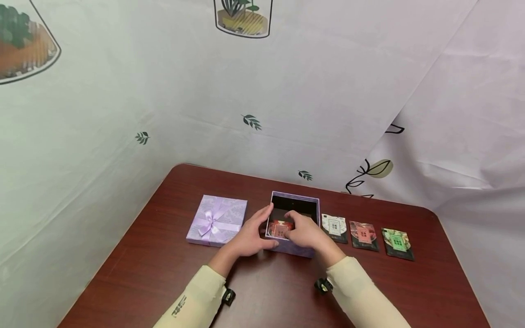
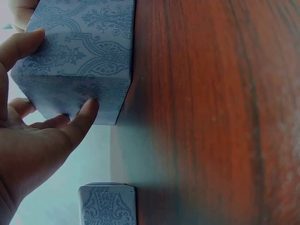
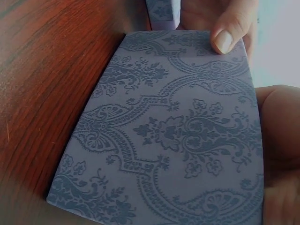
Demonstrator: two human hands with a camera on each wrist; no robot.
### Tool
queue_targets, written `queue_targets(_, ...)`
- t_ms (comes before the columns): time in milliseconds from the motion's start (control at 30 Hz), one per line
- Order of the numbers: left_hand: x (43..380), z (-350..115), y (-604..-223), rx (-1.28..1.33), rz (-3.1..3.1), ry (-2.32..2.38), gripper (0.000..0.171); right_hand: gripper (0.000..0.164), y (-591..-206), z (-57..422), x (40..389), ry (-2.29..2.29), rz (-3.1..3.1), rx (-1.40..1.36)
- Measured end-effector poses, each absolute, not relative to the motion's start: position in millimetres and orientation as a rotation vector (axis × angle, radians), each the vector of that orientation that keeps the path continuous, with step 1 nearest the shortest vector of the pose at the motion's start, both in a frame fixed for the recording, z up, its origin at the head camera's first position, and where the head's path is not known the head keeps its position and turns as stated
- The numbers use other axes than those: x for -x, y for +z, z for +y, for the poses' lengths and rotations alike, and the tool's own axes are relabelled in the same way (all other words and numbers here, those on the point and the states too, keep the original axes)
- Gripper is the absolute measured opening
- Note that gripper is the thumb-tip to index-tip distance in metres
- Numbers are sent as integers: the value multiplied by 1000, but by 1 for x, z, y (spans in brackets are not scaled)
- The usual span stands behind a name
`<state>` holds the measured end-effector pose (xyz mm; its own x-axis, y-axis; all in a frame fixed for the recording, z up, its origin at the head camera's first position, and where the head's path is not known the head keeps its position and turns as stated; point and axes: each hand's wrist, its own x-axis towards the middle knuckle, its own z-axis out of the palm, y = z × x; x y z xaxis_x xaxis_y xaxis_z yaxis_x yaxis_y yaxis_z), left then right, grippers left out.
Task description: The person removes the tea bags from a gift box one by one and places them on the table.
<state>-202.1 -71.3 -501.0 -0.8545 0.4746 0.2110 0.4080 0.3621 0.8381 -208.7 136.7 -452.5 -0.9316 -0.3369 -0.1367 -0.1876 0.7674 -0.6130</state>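
A lavender patterned gift box (image 1: 296, 248) stands uncovered on the table, dark inside. My left hand (image 1: 249, 234) grips its near left corner. In the left wrist view, the thumb presses the front wall of the box (image 2: 77, 54) while the fingers of the left hand (image 2: 40, 140) rest along the side wall. My right hand (image 1: 305, 231) reaches over the front rim, thumb and forefinger pinching a red packet (image 1: 280, 229) inside the box. The right wrist view shows mostly the patterned front wall, with part of the right hand (image 3: 281, 136) beyond its rim.
Left of the box lies its lavender lid (image 1: 223, 218) with a ribbon bow. To the right are a white-and-black packet (image 1: 335, 227), another red packet (image 1: 363, 235) and a green packet (image 1: 397, 243) in a row. A printed cloth (image 1: 205, 91) hangs behind the dark red table (image 1: 156, 237).
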Motion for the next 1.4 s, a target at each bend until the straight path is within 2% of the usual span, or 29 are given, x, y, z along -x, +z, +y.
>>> queue_targets(400,202,-72,-504,-815,2543,1533,102,48,-454,132,212,-888,2696,305)
queue_targets(933,204,-71,-503,-813,2531,1534,102,44,-456,129,215,-938,2755,304)
queue_targets(1400,203,-71,-502,-826,2524,1539,102,49,-456,126,217,-974,2835,347)
